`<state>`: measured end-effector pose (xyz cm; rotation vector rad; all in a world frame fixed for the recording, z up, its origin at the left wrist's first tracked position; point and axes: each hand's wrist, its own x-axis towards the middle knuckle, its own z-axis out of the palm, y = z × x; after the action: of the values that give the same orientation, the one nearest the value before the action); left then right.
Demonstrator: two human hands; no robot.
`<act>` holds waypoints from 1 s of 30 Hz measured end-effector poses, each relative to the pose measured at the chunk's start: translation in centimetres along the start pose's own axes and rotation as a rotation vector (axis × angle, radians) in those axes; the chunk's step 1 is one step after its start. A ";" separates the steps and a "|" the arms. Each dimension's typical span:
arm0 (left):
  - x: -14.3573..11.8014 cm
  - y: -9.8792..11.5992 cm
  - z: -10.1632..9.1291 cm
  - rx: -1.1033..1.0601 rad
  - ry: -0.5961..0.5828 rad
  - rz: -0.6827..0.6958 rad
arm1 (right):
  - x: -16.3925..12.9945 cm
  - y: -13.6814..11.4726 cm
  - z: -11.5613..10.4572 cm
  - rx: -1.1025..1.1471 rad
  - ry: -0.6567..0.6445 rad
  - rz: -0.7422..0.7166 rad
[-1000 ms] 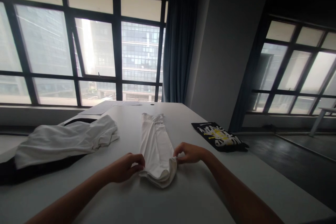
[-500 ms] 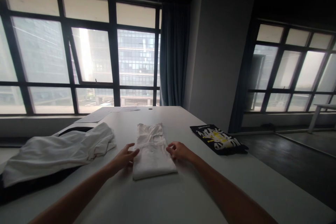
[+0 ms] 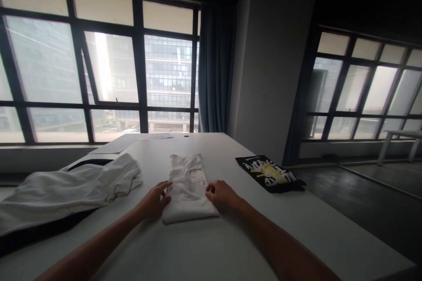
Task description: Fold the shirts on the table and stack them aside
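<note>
A folded white T-shirt (image 3: 188,191) lies lengthwise before me on the white table (image 3: 184,250), its surface lightly creased. At its left edge is my left hand (image 3: 155,200), open, with fingers and thumb apart and the fingertips touching the cloth. My right hand (image 3: 223,194) has curled fingers and appears to pinch the shirt's right edge; part of that grip is hidden behind the knuckles.
To the left, a loose white garment (image 3: 72,184) is spread over dark cloth (image 3: 49,232). A folded black shirt (image 3: 270,173) with white and yellow print lies near the right table edge. Papers (image 3: 114,145) rest at the far left.
The fingers of my right hand have curled in more at the shirt's edge. My left fingertips have shifted slightly along the left edge. The whole view has swung a little to the right.
</note>
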<state>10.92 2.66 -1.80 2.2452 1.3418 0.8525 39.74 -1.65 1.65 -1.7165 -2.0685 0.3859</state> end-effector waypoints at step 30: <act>-1.9 1.3 -2.2 0.123 -0.183 0.257 | 0.5 0.3 0.5 -0.196 -0.016 -0.272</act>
<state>9.62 0.46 -0.01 2.5610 1.0659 0.6395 39.70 -1.11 1.13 -1.5075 -2.3781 0.1155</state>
